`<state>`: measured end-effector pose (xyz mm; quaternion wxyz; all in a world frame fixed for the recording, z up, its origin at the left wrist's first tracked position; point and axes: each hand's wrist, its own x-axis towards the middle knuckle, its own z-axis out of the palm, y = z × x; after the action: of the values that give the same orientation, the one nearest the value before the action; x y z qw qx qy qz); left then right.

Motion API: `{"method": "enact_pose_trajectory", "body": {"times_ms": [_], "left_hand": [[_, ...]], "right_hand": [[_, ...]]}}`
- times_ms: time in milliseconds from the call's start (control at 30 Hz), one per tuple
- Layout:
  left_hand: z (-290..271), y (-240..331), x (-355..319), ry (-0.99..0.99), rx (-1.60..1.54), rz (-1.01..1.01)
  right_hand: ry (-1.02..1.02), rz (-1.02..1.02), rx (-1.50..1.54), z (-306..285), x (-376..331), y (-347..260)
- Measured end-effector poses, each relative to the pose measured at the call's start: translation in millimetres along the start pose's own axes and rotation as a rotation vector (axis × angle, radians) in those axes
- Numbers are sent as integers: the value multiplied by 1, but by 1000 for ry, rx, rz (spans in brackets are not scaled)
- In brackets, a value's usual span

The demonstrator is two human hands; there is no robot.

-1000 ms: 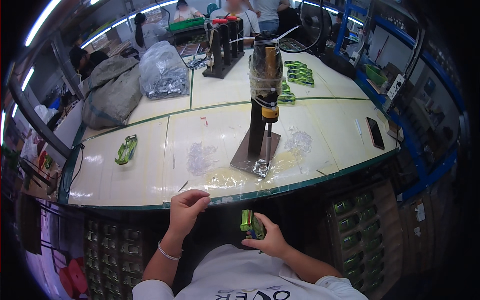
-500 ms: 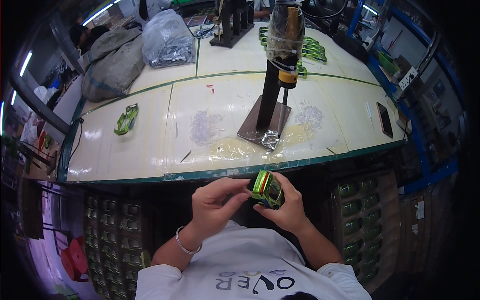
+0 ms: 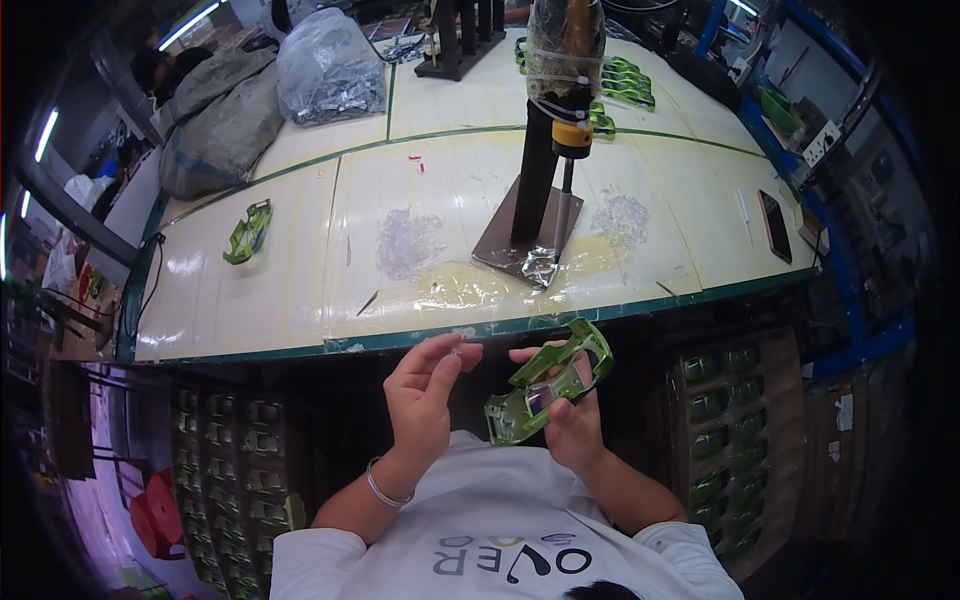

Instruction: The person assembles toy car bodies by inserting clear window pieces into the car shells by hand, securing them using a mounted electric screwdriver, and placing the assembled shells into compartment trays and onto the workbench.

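My right hand (image 3: 577, 425) grips a green toy car body shell (image 3: 545, 388) by its side, just in front of the table's near edge. The shell is tilted, and its hollow underside shows. To its left, my left hand (image 3: 420, 395) is raised with thumb and fingertips pinched together. A tiny pale bit seems to sit between those fingertips, too small to name. A silvery bangle circles the left wrist. Beyond the hands, a yellow-collared press tool (image 3: 572, 140) on a dark post stands over a brown metal base plate (image 3: 500, 240).
Small clear pieces lie in a left pile (image 3: 408, 243) and a right pile (image 3: 622, 218). Another green shell (image 3: 247, 232) rests at left. A phone (image 3: 774, 228) lies at right. Trays of shells, left (image 3: 225, 480) and right (image 3: 725, 450), flank me below the table.
My right hand has turned the shell from end-on so its hollow inside shows. My left hand has moved slightly up and away from it, still pinched.
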<state>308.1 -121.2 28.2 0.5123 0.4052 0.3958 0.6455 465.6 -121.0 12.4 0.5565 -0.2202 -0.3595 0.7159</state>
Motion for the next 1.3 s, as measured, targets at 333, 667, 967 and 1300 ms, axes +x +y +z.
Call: {"method": "enact_pose_trajectory", "body": {"times_ms": [333,667,967,1300], "left_hand": [[-8,-7,12,250,-264,-166],[-6,8,15,-57,-150,10],[-14,32,6,-238,376,329],[-12,40,8,-311,664,454]], "right_hand": [[-177,217,267,27,-20,21],[-333,679,201,10,-7,-3],[-183,-161,-1024,8,-7,-18],[-169,-439,-1168,3,-2,-15]]}}
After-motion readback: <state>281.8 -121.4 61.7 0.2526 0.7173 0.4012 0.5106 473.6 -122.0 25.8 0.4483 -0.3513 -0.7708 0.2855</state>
